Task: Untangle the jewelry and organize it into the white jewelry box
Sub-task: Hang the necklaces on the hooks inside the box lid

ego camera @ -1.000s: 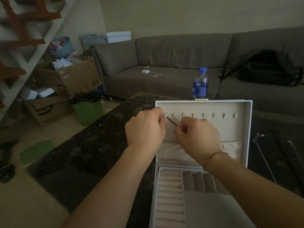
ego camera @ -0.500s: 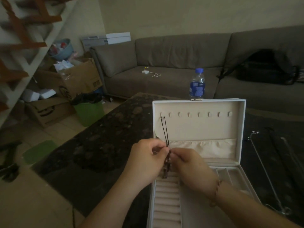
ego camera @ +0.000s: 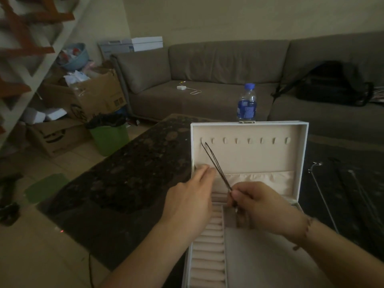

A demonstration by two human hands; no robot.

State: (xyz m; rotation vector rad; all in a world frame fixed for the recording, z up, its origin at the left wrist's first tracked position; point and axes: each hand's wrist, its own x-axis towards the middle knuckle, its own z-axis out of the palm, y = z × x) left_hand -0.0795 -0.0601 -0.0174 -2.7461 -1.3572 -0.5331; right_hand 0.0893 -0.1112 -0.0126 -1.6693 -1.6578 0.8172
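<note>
Right hand (ego camera: 262, 206) pinching one cord (ego camera: 216, 164) hung from the box (ego camera: 302, 163) lid's leftmost of eight hooks, left hand (ego camera: 190, 201) relaxed beside the cord.

The jewelry box (ego camera: 301, 154) is sitting open on the bench (ego camera: 135, 173), its lid standing upright behind the tray. A bottle (ego camera: 246, 102) is standing behind the lid, what seem to be chains (ego camera: 324, 196) are lying right of the box, and cardboard boxes (ego camera: 87, 94) are sitting on the floor to the left.

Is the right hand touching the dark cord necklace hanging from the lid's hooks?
Touching. The head view shows the right hand pinching the lower end of the dark cord necklace between thumb and fingertips, in front of the lid.
</note>
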